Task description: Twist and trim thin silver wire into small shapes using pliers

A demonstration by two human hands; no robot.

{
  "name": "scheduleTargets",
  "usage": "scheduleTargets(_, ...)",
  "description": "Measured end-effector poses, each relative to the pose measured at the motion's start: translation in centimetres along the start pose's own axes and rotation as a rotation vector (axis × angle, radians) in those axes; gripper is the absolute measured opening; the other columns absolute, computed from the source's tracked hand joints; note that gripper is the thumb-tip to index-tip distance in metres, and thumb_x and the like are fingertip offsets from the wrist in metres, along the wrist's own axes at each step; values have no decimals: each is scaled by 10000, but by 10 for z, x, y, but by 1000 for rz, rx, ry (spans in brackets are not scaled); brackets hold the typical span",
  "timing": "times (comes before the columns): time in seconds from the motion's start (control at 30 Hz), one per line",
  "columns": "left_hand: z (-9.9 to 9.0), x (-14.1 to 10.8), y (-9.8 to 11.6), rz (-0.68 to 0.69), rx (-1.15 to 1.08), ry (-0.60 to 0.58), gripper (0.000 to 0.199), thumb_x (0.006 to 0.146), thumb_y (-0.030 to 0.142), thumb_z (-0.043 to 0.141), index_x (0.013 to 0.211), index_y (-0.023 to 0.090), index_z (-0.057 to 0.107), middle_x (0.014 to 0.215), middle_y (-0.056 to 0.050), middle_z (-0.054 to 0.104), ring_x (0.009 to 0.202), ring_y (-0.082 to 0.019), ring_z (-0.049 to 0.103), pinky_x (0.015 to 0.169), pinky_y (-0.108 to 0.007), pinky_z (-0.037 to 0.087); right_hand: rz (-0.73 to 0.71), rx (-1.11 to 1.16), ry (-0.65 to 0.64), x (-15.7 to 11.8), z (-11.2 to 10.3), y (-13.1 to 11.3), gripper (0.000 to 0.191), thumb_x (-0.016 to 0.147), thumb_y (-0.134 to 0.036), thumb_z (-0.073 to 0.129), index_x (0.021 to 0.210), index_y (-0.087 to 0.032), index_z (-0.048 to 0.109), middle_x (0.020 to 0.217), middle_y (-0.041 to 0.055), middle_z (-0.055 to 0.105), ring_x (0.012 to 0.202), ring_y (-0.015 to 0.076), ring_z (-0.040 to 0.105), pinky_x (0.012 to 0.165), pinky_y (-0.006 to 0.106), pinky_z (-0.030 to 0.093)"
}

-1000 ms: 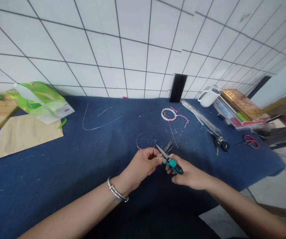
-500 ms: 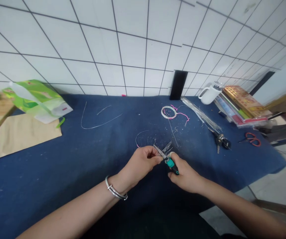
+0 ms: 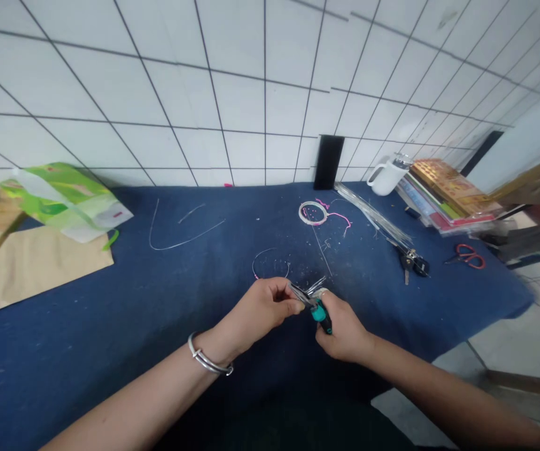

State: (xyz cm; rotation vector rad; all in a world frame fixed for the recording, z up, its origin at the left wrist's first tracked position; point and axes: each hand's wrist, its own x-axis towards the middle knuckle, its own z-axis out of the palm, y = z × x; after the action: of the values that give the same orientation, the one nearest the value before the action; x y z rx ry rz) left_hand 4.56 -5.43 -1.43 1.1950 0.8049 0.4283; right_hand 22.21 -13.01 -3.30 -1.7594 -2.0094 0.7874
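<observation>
My right hand (image 3: 344, 327) is wrapped round the teal-and-black handles of a pair of long-nose pliers (image 3: 318, 312). The jaws point up and left, right at the fingertips of my left hand (image 3: 267, 307). That hand pinches a thin wire (image 3: 264, 252), which arcs above the fingers and carries a few pink beads near its left end. The exact grip point is hidden by the thumb and fingers. Short cut wires (image 3: 317, 283) lie just behind the pliers. A silver bangle (image 3: 207, 359) sits on my left wrist.
Beyond my hands lies a white ring (image 3: 301, 213) with pink beads and pink thread. Farther right are a wire bundle (image 3: 376, 216), keys (image 3: 408, 266), red-handled scissors (image 3: 468, 257), a white mug (image 3: 387, 178) and stacked books (image 3: 448, 194). A bent wire (image 3: 188, 241) and green bag (image 3: 58, 194) are left.
The camera view has shifted a little. The pliers' jaws now look slightly apart, while both hands keep nearly the same position and grip.
</observation>
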Motion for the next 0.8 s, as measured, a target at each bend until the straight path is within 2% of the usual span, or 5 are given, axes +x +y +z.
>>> scheduleTargets(0.2,-13,4,4,13,21,36,133,721,265,585,702,164,499,493,76,364,410,-44,301,393,-173,211,133,220,-151,-2,-28,-14,441,561,-48,471,968,-211,425,888,12,478,795,158,472,683,275,372)
scheduleTargets(0.33,-37,11,8,63,118,140,129,731,281,571,735,158,531,506,65,395,410,-44,330,409,-173,228,245,525,-257,0,-44,-11,496,570,-71,507,1040,-211,435,965,30,503,898,188,487,752,313,382)
scheduleTargets(0.47,-65,19,10,103,152,222,106,727,257,562,754,159,533,532,58,419,420,-41,345,419,-168,237,360,780,-263,3,-47,-9,444,607,-103,517,1032,-211,452,999,39,513,948,194,501,819,344,379)
scheduleTargets(0.63,-82,23,12,41,118,281,116,720,255,556,797,173,528,538,54,406,447,-52,359,406,-163,188,342,756,-317,7,-44,-13,389,619,-99,515,988,-212,471,1004,46,518,951,197,501,806,341,399)
scheduleTargets(0.8,-76,19,16,37,-18,210,104,714,216,552,800,175,511,562,49,399,456,-51,352,401,-171,161,247,555,-285,15,-36,-12,453,641,-104,522,1068,-225,431,1013,41,516,960,199,494,802,334,404)
